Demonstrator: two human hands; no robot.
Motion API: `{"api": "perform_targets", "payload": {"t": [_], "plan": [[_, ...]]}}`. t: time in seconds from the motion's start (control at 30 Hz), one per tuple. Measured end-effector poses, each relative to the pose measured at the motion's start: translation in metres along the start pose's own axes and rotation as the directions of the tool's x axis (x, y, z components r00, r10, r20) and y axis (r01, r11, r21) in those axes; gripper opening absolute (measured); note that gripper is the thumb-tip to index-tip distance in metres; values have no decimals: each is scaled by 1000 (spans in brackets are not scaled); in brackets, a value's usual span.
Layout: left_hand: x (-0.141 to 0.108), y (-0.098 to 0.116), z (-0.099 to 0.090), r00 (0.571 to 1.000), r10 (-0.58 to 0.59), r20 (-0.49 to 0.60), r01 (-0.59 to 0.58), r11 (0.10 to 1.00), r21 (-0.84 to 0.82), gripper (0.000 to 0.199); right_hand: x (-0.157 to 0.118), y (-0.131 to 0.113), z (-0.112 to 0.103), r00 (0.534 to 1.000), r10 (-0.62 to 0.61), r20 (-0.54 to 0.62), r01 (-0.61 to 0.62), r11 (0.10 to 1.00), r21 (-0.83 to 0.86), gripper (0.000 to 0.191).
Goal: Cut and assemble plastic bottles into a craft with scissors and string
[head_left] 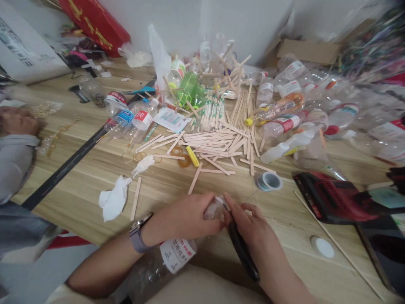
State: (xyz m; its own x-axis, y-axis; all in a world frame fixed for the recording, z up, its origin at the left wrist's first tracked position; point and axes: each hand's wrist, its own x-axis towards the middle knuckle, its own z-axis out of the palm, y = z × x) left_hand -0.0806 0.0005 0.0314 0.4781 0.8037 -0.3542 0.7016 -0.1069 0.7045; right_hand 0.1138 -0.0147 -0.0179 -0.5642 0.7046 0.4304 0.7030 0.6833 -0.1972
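A clear plastic bottle (177,255) with a white and red label slants up from my lap under my left wrist. My left hand (193,217), with a watch on its wrist, is closed around the bottle's upper end. My right hand (253,230) grips a black-handled knife (242,249), its handle pointing down towards me. The front of this tool meets the clear plastic between my two hands; its exact contact is hidden by the fingers. Just beyond my right hand stands a spool of thin line (268,181).
Wooden sticks (215,141) lie heaped in the middle, beside a yellow-handled tool (192,156). Many plastic bottles (341,114) crowd the right. A red and black power tool (335,198), a white cap (322,247) and a long thin stick (338,242) lie nearby. Another person's hand (19,120) rests at left.
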Motion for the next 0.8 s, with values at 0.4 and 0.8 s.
{"api": "perform_targets", "payload": {"t": [0.4, 0.8], "plan": [[-3, 4, 0, 999, -7, -41, 9, 999, 51, 30, -1, -4, 2, 998, 52, -27, -50, 996, 68, 52], [-7, 8, 3, 997, -48, -59, 54, 993, 105, 32, 2, 1, -4, 995, 103, -3, -103, 992, 78, 26]]}}
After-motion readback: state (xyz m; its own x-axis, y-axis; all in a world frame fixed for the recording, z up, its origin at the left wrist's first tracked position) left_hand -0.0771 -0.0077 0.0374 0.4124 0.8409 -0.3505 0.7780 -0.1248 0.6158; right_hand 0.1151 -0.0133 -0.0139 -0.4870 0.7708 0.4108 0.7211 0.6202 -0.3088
